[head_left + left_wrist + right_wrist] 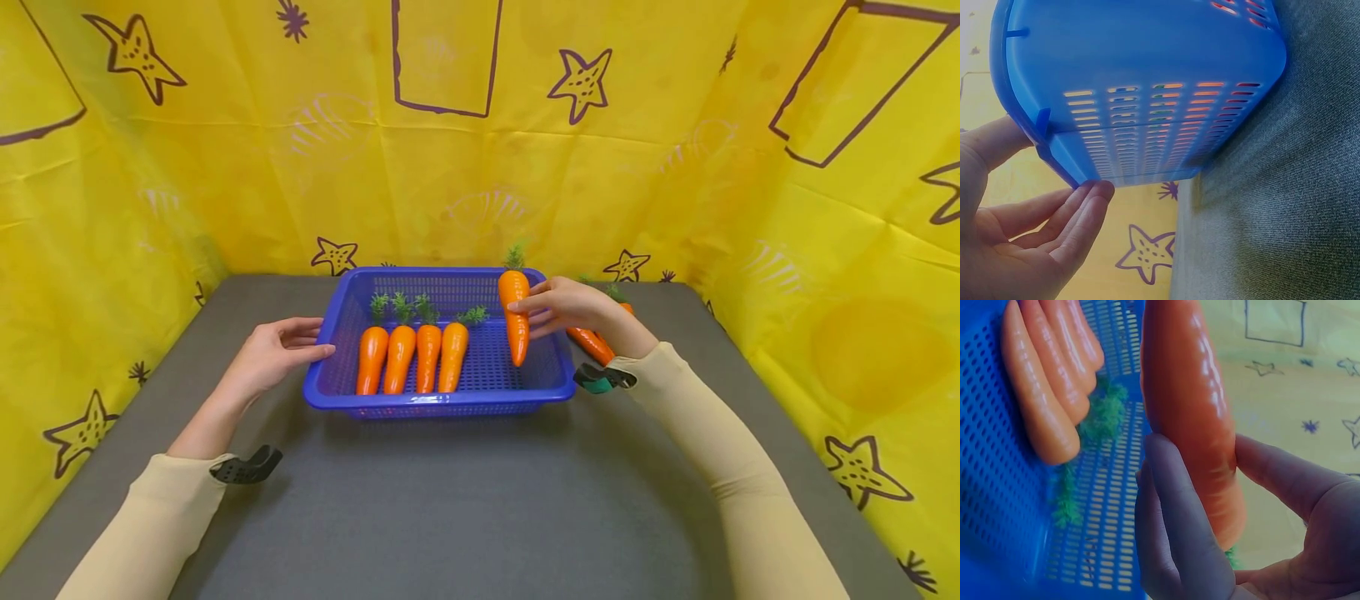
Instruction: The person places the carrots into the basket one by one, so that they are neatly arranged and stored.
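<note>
My right hand (pixel 566 304) pinches an orange carrot (pixel 516 312) between thumb and fingers, over the right part of a blue plastic basket (pixel 438 402). The carrot's green top points to the back and its tip toward me. In the right wrist view the fingers (pixel 1179 506) lie along one side of the carrot (pixel 1191 394). My left hand (pixel 273 354) grips the basket's left rim. The left wrist view shows its thumb over the rim and its fingers (pixel 1088 212) against the outside. Inside the basket, several carrots (pixel 401 358) lie side by side on the left, green tops toward the back.
More carrots (pixel 592 343) lie on the dark grey table (pixel 450 508) right of the basket, partly hidden by my right hand and wrist. A yellow cloth (pixel 450 183) with starfish drawings surrounds the table at the back and sides.
</note>
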`<state>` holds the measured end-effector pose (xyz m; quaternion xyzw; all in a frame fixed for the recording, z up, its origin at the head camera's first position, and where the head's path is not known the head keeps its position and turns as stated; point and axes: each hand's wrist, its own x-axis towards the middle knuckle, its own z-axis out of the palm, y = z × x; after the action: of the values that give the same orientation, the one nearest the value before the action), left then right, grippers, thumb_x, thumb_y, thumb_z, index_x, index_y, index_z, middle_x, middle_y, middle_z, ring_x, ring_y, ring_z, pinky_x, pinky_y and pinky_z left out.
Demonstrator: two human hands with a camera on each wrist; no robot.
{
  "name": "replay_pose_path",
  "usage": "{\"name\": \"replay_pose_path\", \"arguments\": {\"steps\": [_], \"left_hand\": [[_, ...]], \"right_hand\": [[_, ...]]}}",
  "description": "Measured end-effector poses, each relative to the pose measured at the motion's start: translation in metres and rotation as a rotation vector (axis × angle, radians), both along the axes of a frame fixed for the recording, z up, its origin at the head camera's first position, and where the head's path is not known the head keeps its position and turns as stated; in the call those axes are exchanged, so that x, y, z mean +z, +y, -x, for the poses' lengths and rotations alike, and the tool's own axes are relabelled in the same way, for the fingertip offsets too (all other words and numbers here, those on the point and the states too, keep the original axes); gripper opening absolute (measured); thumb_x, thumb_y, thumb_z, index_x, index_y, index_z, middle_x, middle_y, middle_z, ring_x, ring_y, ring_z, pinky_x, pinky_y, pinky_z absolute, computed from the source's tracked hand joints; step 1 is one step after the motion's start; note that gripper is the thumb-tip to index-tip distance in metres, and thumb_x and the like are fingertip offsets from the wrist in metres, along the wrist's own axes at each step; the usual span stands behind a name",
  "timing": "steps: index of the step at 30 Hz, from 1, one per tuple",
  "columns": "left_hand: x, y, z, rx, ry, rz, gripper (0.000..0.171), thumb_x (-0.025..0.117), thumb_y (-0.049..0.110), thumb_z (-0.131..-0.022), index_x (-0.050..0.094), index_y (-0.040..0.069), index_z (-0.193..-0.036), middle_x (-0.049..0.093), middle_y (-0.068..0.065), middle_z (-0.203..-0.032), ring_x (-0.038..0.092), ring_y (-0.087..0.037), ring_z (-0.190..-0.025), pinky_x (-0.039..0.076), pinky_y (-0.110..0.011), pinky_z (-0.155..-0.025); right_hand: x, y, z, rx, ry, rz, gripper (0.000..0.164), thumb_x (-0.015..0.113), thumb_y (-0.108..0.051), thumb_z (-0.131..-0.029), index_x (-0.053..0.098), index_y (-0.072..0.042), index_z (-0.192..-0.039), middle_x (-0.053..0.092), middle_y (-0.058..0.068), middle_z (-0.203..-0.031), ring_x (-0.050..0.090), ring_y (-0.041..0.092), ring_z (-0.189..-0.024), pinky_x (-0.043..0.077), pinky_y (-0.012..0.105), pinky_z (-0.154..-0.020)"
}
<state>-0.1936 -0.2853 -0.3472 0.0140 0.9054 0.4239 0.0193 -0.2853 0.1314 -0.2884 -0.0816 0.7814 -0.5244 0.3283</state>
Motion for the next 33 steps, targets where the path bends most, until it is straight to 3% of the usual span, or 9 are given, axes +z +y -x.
{"name": "replay_pose_path", "arguments": {"steps": [7, 20, 33], "left_hand": [[-0.001, 0.000, -0.001, -0.001, 0.008, 0.000, 0.071, 0.069, 0.045, -0.083, 0.048, 0.003, -0.136, 0.056, -0.023, -0.129, 0.058, -0.038, -0.114, 0.047, -0.053, -0.094], [-0.001, 0.000, -0.001, -0.004, 0.028, 0.005, 0.071, 0.069, 0.046, -0.083, 0.049, 0.002, -0.135, 0.057, -0.023, -0.128, 0.059, -0.037, -0.112, 0.049, -0.050, -0.093], [-0.002, -0.001, -0.001, -0.001, 0.025, -0.007, 0.071, 0.070, 0.045, -0.083, 0.049, 0.003, -0.135, 0.057, -0.022, -0.129, 0.059, -0.036, -0.113, 0.049, -0.049, -0.093]], "right_hand": [[-0.004, -0.018, 0.001, 0.018, -0.027, -0.035, 0.053, 0.064, -0.021, -0.091, 0.046, 0.007, -0.132, 0.061, 0.020, -0.121, 0.065, 0.028, -0.105, 0.047, 0.047, -0.097], [-0.018, -0.043, 0.012, 0.084, -0.069, -0.065, 0.040, 0.067, -0.016, -0.088, 0.057, 0.010, -0.116, 0.068, 0.012, -0.100, 0.068, 0.020, -0.089, 0.043, 0.048, -0.100], [-0.036, -0.062, 0.025, 0.139, -0.146, -0.148, 0.030, 0.067, -0.012, -0.088, 0.063, 0.009, -0.109, 0.070, 0.013, -0.097, 0.069, 0.018, -0.083, 0.048, 0.043, -0.096]]}}
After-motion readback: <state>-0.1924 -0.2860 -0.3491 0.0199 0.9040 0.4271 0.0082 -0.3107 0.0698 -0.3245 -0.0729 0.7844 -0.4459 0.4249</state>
